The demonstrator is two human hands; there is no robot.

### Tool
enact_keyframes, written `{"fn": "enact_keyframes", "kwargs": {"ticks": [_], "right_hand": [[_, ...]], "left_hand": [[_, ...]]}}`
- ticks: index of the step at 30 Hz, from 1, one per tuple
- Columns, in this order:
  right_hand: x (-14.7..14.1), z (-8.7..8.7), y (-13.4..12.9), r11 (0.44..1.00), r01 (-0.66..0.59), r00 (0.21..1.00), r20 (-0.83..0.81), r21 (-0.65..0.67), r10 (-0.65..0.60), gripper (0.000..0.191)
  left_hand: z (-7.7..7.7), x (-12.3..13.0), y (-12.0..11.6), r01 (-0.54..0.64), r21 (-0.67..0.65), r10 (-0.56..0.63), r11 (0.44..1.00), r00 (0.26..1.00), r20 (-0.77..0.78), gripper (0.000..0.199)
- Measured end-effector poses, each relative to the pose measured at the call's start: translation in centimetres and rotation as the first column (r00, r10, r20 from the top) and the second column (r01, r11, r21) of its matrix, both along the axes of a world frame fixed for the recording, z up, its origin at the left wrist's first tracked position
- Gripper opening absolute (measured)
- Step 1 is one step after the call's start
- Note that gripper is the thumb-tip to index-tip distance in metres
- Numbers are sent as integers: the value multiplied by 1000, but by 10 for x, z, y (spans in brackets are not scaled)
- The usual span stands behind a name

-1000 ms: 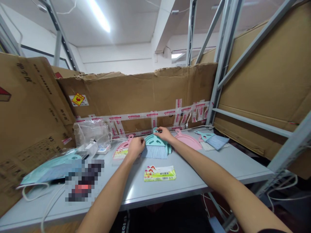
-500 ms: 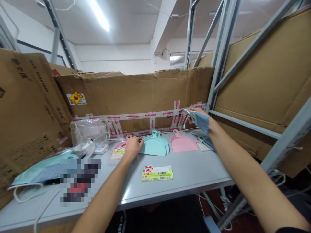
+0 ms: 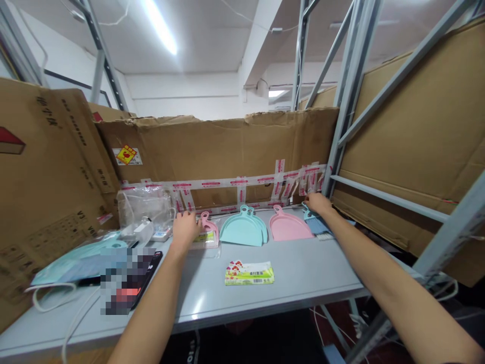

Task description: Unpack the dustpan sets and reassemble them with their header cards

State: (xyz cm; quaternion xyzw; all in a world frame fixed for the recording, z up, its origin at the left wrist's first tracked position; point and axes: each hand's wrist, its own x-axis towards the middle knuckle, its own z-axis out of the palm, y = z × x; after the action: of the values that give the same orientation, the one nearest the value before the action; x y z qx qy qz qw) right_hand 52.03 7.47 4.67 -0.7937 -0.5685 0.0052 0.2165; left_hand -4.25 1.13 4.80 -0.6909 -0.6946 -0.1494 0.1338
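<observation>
My right hand (image 3: 317, 203) sits at the back right of the grey table (image 3: 303, 270), its fingers curled over the top of a teal hand brush (image 3: 315, 223) with blue bristles. My left hand (image 3: 184, 230) rests just left of a pink dustpan (image 3: 207, 233), whose pan lies in clear plastic with a printed label. Between my hands lie a teal dustpan (image 3: 242, 228) and a bare pink dustpan (image 3: 288, 226). A printed paper sleeve (image 3: 249, 273) lies nearer me, out of reach of neither hand's fingers but touching neither.
A taped cardboard sheet (image 3: 223, 151) stands along the table's back edge, with a clear plastic bag (image 3: 144, 207) at its left. A teal packaged item (image 3: 71, 265) and a pixelated object (image 3: 127, 283) lie at left. Grey metal shelf uprights (image 3: 350, 91) rise at right.
My right hand has lowered the teal hand brush from the raised position to the table at the back right. My left hand has shifted slightly left, beside the pink dustpan.
</observation>
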Motion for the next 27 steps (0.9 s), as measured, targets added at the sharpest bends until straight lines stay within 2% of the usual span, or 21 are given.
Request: {"fn": "enact_keyframes", "kwargs": {"ticks": [2,5,8,10,14,18,21,23,25,27], "right_hand": [[-11,0,-5,1000,13,998,61,7,-14,22],[-37,6,-11,998,-16,992,126,55,9,25],[-74,11,-14,988,-103,983,161,113,84,32],[-103,14,-17,967,-212,967,171,138,187,33],[-158,19,-22,849,-494,869,138,187,476,32],[-204,19,-24,741,-626,762,-11,242,647,26],[-237,13,-27,663,-674,634,-205,326,746,24],[-259,7,-30,635,-665,505,-389,392,770,25],[-280,3,-34,638,-636,306,-618,434,724,38],[-296,1,-39,641,-635,73,-793,431,605,49]], "left_hand": [[-5,-14,5,-65,-82,66,995,998,15,47],[-14,-25,14,-60,-193,75,979,995,73,37],[-19,-29,20,-28,-220,57,975,990,126,29],[-21,-31,23,-8,-213,44,977,986,163,29],[-17,-35,25,32,-173,9,984,973,233,29],[-2,-44,24,32,-71,-10,997,955,295,34],[13,-53,17,1,38,-14,999,939,343,40],[22,-56,12,-6,147,-60,989,894,443,41],[28,-54,6,-4,256,-144,967,818,557,40],[29,-46,2,14,315,-220,949,744,630,39]]}}
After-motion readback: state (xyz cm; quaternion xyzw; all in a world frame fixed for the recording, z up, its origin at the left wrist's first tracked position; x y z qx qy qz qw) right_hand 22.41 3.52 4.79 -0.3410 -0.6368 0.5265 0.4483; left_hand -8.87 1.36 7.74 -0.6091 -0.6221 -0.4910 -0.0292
